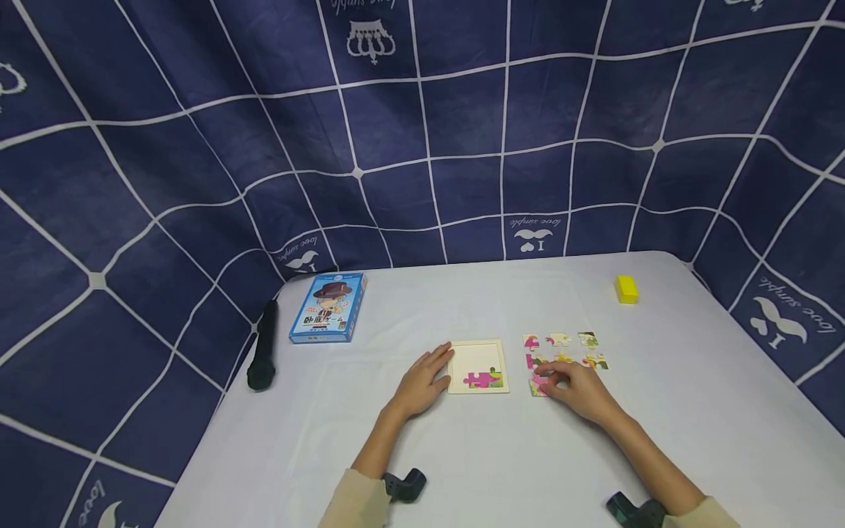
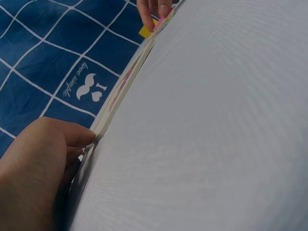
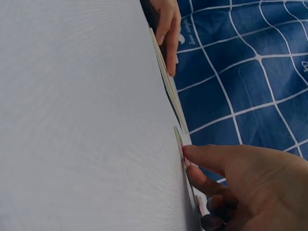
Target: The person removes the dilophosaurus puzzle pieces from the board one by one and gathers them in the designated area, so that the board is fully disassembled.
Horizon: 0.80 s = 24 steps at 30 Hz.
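A square puzzle tray [image 1: 472,359] with a pale rim lies on the table, with joined pink and green pieces [image 1: 485,379] in its lower right part. My left hand [image 1: 422,381] rests at the tray's left edge, fingers fairly straight, thumb touching the rim in the left wrist view. To the right of the tray, my right hand [image 1: 581,390] pinches a pink and green puzzle piece [image 1: 538,387] at the table surface between thumb and fingers. Several loose puzzle pieces [image 1: 587,339] lie in rows just beyond this hand, some partly hidden by it.
A blue card-game box [image 1: 328,308] lies at the back left, beside a black cylindrical object [image 1: 262,352] near the left edge. At the back right stands a small yellow block [image 1: 626,289]. A dark blue checked curtain [image 1: 462,147] surrounds the white table [image 1: 422,293].
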Available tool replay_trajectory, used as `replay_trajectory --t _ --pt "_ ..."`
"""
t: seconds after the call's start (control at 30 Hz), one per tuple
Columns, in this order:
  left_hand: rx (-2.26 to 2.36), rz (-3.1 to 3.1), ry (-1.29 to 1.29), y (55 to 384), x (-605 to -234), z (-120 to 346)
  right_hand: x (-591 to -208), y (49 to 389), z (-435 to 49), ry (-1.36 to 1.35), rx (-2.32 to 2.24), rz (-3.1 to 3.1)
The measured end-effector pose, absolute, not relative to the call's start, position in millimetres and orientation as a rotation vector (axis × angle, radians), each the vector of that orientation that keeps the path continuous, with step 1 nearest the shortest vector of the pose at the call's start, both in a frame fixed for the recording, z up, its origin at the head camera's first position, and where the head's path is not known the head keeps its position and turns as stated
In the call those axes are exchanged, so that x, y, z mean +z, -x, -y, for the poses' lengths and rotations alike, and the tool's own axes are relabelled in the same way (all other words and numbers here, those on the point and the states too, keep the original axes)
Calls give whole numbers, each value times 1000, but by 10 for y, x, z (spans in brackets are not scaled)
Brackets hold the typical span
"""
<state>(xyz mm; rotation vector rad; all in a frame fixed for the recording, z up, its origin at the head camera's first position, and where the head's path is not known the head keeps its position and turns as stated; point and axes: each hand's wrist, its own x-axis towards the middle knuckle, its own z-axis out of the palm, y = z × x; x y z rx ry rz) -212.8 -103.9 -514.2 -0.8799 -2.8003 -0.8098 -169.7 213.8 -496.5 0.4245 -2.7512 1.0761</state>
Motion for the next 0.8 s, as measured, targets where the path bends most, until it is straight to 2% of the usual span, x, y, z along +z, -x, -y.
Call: replay_trajectory --t 0.4,0.8 --pt "-799 2861 865 2131 -5111 1036 -4994 1698 -2113 -425 1058 2717" --pt "-816 2851 860 2149 -5137 1034 -4945 1744 -1745 -579 1152 2639"
